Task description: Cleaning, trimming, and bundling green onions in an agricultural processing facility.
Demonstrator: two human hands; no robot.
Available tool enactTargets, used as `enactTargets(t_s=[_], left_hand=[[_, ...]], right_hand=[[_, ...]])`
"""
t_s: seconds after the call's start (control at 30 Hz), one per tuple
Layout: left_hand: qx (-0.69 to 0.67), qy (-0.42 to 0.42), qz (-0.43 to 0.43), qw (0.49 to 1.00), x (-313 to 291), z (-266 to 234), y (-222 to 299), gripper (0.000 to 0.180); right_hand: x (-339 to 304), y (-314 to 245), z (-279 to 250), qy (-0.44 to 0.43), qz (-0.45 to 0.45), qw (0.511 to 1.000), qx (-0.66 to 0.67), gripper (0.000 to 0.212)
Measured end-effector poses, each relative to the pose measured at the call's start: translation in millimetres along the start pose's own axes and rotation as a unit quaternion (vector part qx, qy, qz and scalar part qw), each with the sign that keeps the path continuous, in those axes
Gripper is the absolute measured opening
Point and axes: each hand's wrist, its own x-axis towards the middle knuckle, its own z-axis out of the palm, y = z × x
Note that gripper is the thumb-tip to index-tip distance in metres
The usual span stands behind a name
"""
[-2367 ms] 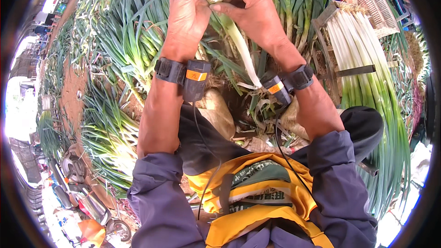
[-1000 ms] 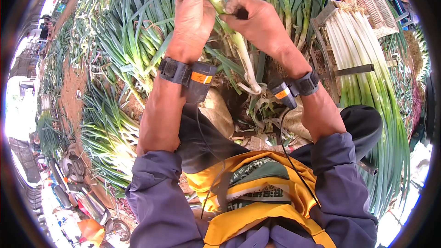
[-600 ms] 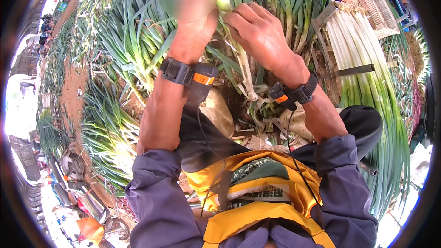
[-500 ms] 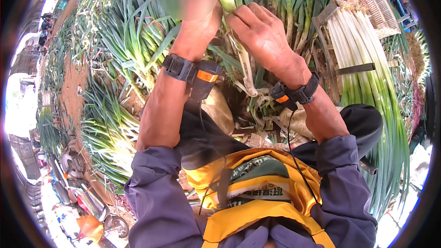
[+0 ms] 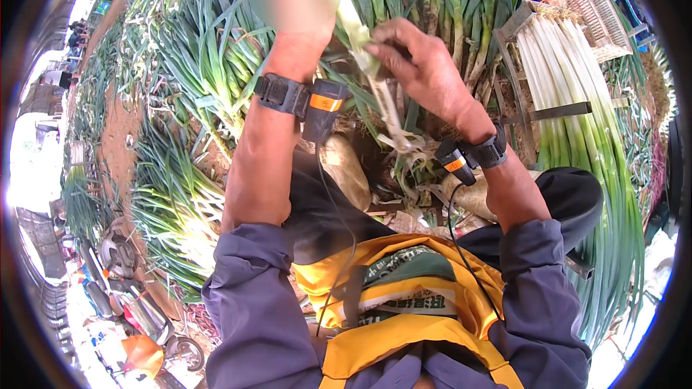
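Observation:
A green onion (image 5: 375,75) slants down before me, its pale root end frayed and hanging above the ground between my legs. Near its upper part, fingers of my left hand (image 5: 306,3) curl around the stalk; much of that hand is blurred over. My right hand (image 5: 425,65) is closed, thumb and forefinger pinching the outer layer at the side of the stalk. Loose strips of pale peel (image 5: 411,145) hang around the root end.
Unsorted green onions (image 5: 209,65) stand thick ahead and to the left. At the right, a metal rack (image 5: 559,110) holds a bundle of cleaned green onions (image 5: 569,65). Beyond it is a pale woven basket (image 5: 587,0). Peelings lie by my legs.
My right hand has shifted slightly down, its fingers drawn back from around the stalk to a pinch at its side. My left hand has risen slightly.

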Motion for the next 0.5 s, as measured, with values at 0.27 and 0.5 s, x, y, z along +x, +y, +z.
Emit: enactTargets(t_s=[0.27,0.5], left_hand=[[0.029,0.037,0.083,0.995,7.9,-17.3,9.7,0.032],[0.047,0.109,0.163,0.979,21.2,-23.5,30.7,0.03]], right_hand=[[-79.1,71.4,36.6,-0.14,0.155,0.975,-0.072,0.012],[-197.8,189.9,41.7,-0.362,0.287,0.836,-0.297,0.022]])
